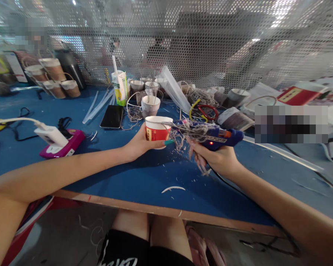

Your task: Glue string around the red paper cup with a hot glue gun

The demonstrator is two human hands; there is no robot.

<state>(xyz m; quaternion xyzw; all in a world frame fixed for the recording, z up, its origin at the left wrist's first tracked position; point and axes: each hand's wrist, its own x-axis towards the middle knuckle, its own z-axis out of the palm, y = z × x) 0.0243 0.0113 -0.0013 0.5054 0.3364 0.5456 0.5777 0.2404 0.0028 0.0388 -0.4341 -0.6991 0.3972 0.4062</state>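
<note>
My left hand [138, 144] is closed around a red and white paper cup [158, 129], its thumb across the front. The cup is upright, held above the blue table. In my right hand [219, 157] is a blue glue gun [211, 135], gripped by its handle, with a small red light lit on its side. Strands of dried glue and fibre cling to the gun. Its nozzle points left and lies at the cup's right rim; whether it touches is hard to tell. A long clear glue stick [283, 152] sticks out of the gun's back.
Twine-wrapped cups [150, 106] and tangled twine stand behind the cup, near scissors [208, 112] and clear glue sticks [174, 90]. A phone [111, 116], a drink carton [120, 88] and a pink power strip [62, 144] are to the left. A perforated metal screen [144, 37] closes the back.
</note>
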